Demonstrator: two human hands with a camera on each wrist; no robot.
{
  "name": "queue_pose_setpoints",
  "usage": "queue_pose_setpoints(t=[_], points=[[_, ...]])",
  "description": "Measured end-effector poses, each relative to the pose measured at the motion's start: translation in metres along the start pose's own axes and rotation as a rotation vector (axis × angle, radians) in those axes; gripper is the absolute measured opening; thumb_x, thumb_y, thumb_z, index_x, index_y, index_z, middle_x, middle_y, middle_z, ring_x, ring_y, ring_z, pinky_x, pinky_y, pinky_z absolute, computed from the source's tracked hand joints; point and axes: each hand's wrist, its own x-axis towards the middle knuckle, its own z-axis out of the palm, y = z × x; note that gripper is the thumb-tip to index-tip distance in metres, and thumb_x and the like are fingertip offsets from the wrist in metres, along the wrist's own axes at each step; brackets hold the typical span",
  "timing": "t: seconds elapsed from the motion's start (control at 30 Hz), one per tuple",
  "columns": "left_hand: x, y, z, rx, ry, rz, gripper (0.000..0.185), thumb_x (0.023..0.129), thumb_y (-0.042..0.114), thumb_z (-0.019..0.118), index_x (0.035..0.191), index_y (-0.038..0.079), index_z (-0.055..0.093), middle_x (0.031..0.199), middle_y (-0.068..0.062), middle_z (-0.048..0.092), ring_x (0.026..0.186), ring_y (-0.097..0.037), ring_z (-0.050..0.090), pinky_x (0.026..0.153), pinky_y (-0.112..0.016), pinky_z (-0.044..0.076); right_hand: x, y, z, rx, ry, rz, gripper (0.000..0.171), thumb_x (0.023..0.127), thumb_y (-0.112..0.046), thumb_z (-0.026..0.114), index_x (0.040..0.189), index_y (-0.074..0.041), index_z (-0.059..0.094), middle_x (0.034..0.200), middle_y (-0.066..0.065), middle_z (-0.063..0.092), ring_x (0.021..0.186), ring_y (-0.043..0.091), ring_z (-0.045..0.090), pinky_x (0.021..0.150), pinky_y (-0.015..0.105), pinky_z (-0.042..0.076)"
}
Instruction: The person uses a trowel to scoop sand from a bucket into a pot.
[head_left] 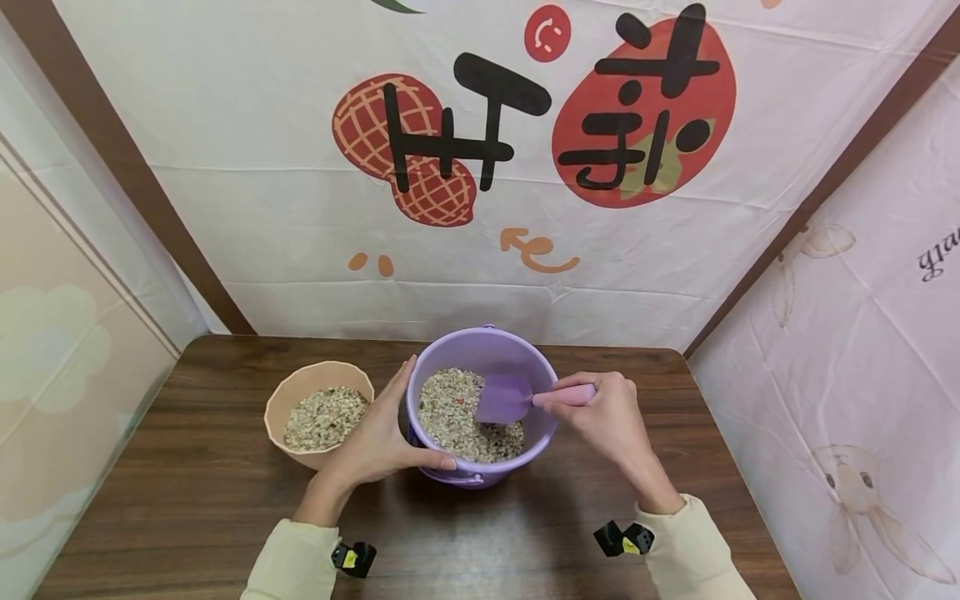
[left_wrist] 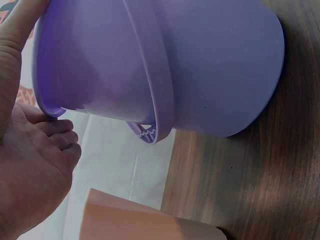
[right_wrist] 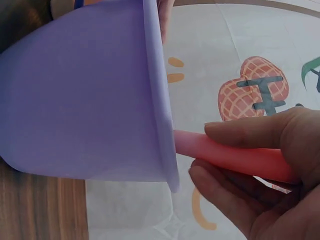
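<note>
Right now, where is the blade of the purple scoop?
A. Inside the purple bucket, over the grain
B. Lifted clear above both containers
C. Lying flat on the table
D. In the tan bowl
A: the scoop blade sits inside the purple bucket, over the grain, its pink handle held by the right hand.

Left hand (left_wrist: 35,165) beside purple bucket (left_wrist: 200,65), probably touching rim.
</note>
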Motion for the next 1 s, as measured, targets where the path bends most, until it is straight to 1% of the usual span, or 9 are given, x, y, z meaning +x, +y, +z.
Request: queue_pose_setpoints(t=[0.23, 0.4, 0.53, 0.77, 1.0], points=[[0.0, -0.001, 0.001, -0.012, -0.001, 0.001, 0.152, 0.05, 0.059, 0.097, 0.165, 0.016, 0.006, 0.168, -0.013, 0.012, 0.15, -0.033, 0.021, 0.117, -0.06, 0.024, 0.011, -0.004, 0.007, -0.062, -0.06, -0.013, 0.016, 0.071, -0.017, 0.094, 0.084, -0.017, 0.084, 0.07, -0.014, 0.073, 0.072, 0.009, 0.071, 0.059, 0.027, 0.056], [0.0, -0.001, 0.001, -0.018, 0.001, 0.0, 0.152, 0.05, 0.059, 0.098, 0.165, 0.016, 0.007, 0.168, -0.013, 0.013, 0.15, -0.032, 0.021, 0.117, -0.06, 0.024, 0.017, -0.007, 0.015, -0.081, -0.075, -0.001, 0.014, 0.072, -0.017, 0.092, 0.084, -0.015, 0.084, 0.068, -0.014, 0.073, 0.073, 0.011, 0.071, 0.058, 0.028, 0.057], [0.0, -0.001, 0.002, -0.019, 0.003, -0.004, 0.152, 0.05, 0.059, 0.098, 0.165, 0.017, 0.007, 0.168, -0.014, 0.013, 0.15, -0.032, 0.021, 0.118, -0.06, 0.023, 0.022, -0.007, 0.021, -0.053, -0.078, 0.022, 0.011, 0.072, -0.017, 0.092, 0.081, -0.017, 0.085, 0.068, -0.014, 0.073, 0.075, 0.013, 0.071, 0.061, 0.028, 0.058], [0.001, -0.001, 0.002, -0.011, 0.003, -0.009, 0.152, 0.05, 0.06, 0.097, 0.165, 0.017, 0.007, 0.168, -0.011, 0.013, 0.15, -0.032, 0.023, 0.118, -0.059, 0.024, 0.03, -0.003, 0.031, 0.023, -0.095, 0.062, 0.01, 0.073, -0.017, 0.092, 0.076, -0.021, 0.084, 0.075, -0.014, 0.075, 0.077, 0.011, 0.071, 0.067, 0.03, 0.059], [0.001, -0.001, 0.002, -0.02, 0.004, -0.005, 0.152, 0.05, 0.058, 0.098, 0.165, 0.017, 0.007, 0.168, -0.012, 0.013, 0.15, -0.033, 0.023, 0.118, -0.06, 0.023, 0.032, -0.001, 0.035, 0.078, -0.086, 0.072, 0.011, 0.071, -0.018, 0.094, 0.075, -0.021, 0.084, 0.074, -0.012, 0.075, 0.077, 0.012, 0.071, 0.068, 0.031, 0.059]])
